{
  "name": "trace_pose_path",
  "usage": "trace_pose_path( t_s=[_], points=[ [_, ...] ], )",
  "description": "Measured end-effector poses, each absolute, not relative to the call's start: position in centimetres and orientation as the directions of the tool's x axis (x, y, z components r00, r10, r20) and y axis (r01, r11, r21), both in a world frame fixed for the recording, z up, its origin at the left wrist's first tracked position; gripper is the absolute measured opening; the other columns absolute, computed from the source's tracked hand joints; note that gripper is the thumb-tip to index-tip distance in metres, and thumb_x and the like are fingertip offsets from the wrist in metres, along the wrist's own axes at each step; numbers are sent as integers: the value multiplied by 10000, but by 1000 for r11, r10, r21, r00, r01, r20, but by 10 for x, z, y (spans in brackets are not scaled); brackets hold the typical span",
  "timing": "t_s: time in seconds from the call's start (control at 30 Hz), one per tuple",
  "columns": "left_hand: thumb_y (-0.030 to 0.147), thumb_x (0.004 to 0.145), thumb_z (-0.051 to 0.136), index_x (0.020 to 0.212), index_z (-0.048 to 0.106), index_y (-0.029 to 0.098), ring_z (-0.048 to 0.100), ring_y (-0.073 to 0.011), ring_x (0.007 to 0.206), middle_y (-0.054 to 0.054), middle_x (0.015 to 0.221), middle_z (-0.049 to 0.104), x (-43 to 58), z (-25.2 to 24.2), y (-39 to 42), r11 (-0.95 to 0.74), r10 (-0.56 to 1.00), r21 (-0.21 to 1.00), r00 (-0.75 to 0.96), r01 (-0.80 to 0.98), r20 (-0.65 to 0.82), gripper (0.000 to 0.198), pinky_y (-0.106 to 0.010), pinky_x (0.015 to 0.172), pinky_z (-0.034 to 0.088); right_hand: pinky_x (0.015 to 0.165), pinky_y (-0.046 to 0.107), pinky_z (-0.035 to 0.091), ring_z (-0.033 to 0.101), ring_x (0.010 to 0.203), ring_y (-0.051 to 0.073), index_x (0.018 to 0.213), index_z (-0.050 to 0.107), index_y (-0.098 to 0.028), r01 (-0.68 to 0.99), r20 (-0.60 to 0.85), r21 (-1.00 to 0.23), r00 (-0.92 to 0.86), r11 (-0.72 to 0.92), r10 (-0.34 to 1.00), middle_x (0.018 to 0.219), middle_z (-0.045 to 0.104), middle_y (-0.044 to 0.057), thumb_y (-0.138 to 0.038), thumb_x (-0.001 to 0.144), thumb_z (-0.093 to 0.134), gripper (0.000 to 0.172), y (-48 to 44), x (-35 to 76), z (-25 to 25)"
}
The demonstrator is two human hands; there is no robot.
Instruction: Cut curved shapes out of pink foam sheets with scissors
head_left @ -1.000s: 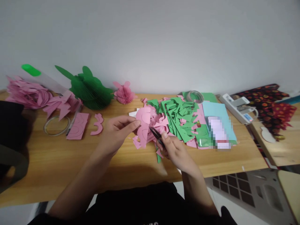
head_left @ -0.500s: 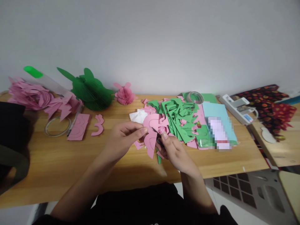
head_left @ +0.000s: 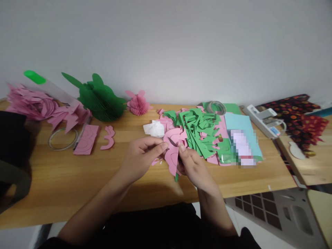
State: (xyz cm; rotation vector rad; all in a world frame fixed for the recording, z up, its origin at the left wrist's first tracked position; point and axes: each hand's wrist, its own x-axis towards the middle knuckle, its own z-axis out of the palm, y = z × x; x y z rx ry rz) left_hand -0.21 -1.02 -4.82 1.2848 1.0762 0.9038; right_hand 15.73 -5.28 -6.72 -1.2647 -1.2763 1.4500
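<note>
My left hand [head_left: 145, 154] pinches the left edge of a piece of pink paper [head_left: 171, 159] with drawn curves and a scalloped edge. From the right, my right hand [head_left: 190, 159] is closed around a pair of scissors [head_left: 172, 141]; a dark blade shows against the paper, while the handles are mostly hidden by the fingers. Behind the hands lies a heap of green paper scraps [head_left: 198, 131] mixed with pink ones. A crumpled white tissue [head_left: 155, 128] rests just beyond my left fingers.
Left on the wooden table [head_left: 85, 186] are a folded pink paper with outlines [head_left: 86, 140], a pink curved cutout [head_left: 108, 137], a tape roll [head_left: 63, 139], a green honeycomb paper figure [head_left: 101, 100] and a small pink one [head_left: 138, 103]. Rightward sit blue paper [head_left: 240, 126] and a power strip [head_left: 261, 119].
The pink paper and my left hand have shifted slightly right, toward my right hand. The scissor blade now lies further across the paper between the two drawn curves.
</note>
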Motion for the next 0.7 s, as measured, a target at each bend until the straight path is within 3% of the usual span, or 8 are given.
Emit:
trace_pose_path(
  t_s=[0.7],
  points=[
    [233, 768, 648, 619, 677, 169, 536, -115, 543, 7, 558, 625, -4, -49, -9, 115, 954, 992, 273, 51, -124, 165, -221, 528, 459, 433, 254, 264, 312, 422, 91, 567, 378, -208, 127, -156, -982, -166, -136, 974, 492, 350, -57, -575, 972, 365, 547, -53, 156, -67]
  ],
)
